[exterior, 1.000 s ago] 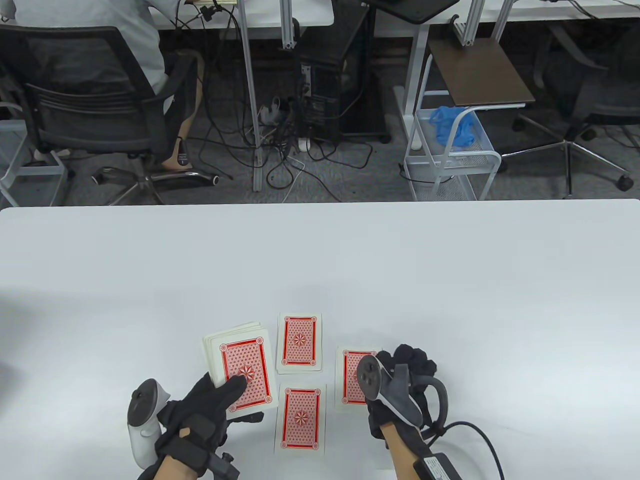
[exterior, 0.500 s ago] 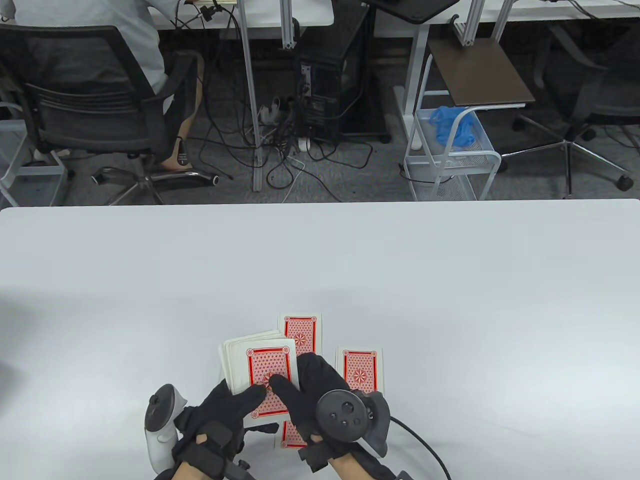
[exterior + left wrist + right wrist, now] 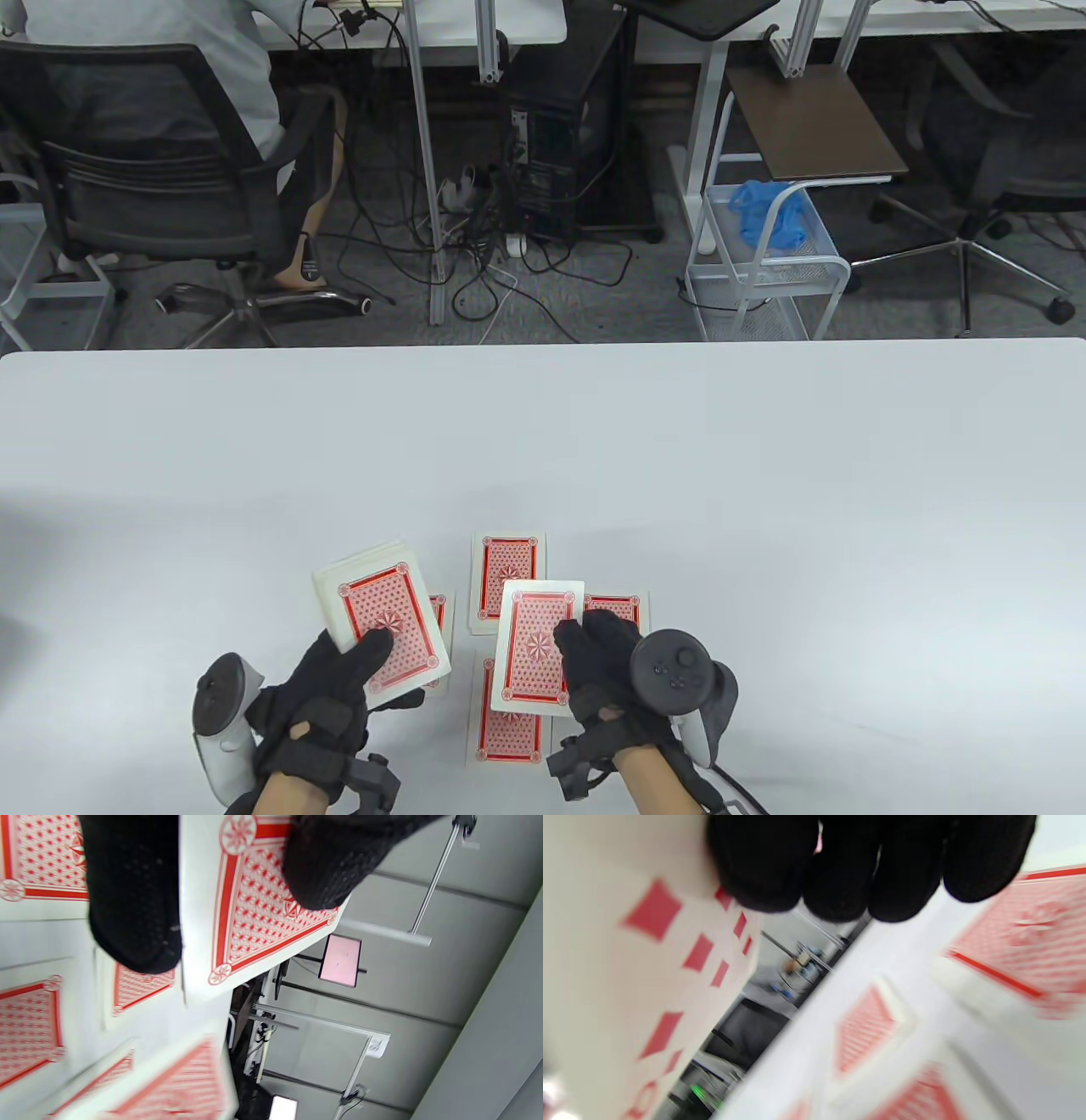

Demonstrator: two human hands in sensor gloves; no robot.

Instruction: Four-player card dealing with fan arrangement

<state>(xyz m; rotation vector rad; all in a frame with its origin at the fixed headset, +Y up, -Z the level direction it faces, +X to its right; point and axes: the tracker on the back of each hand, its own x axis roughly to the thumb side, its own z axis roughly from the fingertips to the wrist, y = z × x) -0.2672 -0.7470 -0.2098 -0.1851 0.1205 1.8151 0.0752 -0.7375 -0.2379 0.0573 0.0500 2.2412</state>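
Comparing this moment with half a second back, we see that the two hands have come apart: then they met over the deck, now our right hand (image 3: 598,671) has drawn off to the right with a single card (image 3: 536,649) pinched between thumb and fingers, held face down above the table (image 3: 764,475). The right wrist view shows the underside of that card (image 3: 628,976) with red diamond pips, the gloved fingers (image 3: 840,866) curled along its edge. Our left hand (image 3: 335,688) has swung back to the left and grips the deck (image 3: 382,624), thumb laid across the top card; the left wrist view confirms the thumb pressing on the red back of the deck (image 3: 263,908).

On the table lie four dealt cards: the far card (image 3: 507,586), the near card (image 3: 507,739) partly hidden under the held one, the right card (image 3: 618,604) peeping out beside our right hand, and a left card (image 3: 438,613) that shows as a sliver under the deck. A second ago only three lay there, so we judge the first round to be complete and this fresh card to open the second. It should go onto one of the piles slightly offset, so that the fan can begin; dropping it square would hide the card beneath
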